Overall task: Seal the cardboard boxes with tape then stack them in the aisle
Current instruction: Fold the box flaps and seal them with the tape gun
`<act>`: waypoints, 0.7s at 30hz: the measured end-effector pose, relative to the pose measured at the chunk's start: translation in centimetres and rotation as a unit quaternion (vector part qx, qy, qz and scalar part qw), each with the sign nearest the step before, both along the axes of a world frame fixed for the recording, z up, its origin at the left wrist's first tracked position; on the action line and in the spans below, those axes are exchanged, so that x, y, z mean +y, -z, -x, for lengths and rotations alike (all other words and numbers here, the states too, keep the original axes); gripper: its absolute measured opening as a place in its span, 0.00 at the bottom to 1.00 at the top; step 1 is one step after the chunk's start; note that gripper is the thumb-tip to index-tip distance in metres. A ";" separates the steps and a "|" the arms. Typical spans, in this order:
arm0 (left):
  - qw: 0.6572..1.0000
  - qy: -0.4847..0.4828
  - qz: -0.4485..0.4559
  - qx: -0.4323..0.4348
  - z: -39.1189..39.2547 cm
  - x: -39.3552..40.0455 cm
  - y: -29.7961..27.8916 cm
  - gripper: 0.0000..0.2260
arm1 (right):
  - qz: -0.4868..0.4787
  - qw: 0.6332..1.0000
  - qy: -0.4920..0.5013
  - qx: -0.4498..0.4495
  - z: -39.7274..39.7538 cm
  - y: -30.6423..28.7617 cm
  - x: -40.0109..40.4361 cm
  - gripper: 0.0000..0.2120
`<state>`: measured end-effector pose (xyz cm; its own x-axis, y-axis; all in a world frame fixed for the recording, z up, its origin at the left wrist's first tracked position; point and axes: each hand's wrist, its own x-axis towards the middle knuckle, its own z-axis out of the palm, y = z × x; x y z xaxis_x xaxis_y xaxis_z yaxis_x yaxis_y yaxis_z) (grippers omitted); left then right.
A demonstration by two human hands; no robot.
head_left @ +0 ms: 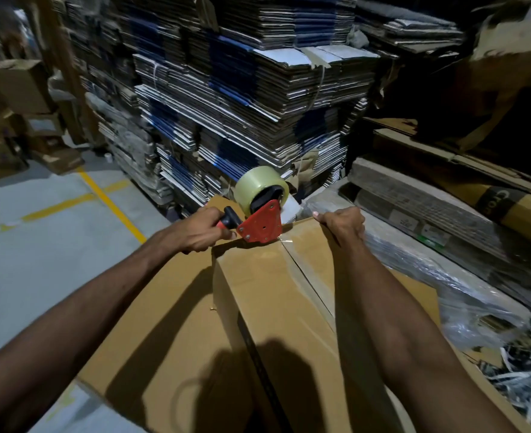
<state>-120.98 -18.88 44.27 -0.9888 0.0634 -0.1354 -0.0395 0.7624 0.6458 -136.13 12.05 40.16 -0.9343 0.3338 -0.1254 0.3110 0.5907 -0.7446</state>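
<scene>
Head view, left hand [200, 229] fingers wrapped round tape dispenser [259, 226] handle, right hand [344, 225] fingers hidden, gripping box [276, 292] edge

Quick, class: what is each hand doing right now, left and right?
Left hand: grips the handle of the red tape dispenser.
Right hand: fingers curled over the far top edge of the cardboard box, holding it.

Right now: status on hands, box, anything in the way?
Left hand grips tape dispenser at far end of the seam. Right hand curled over far edge of cardboard box. Tape laid along seam. Flattened carton stacks close ahead.
</scene>
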 end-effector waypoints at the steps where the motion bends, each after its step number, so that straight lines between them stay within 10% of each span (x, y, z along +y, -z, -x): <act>1: 1.000 -0.006 -0.004 -0.006 -0.5 -0.7 0.1 0.13 | 0.002 1.000 0.003 -0.001 0.0 0.1 0.0 0.19; 21: 0.995 -0.084 0.036 -0.040 -10.9 -7.6 -2.0 0.07 | -0.009 1.000 0.018 -0.007 -0.9 -0.2 -0.3 0.27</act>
<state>-110.11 -26.51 46.27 -0.9706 -0.1139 -0.2121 -0.2187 0.7856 0.5788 -135.26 11.75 40.32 -0.9201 0.3689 -0.1320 0.3420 0.5919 -0.7298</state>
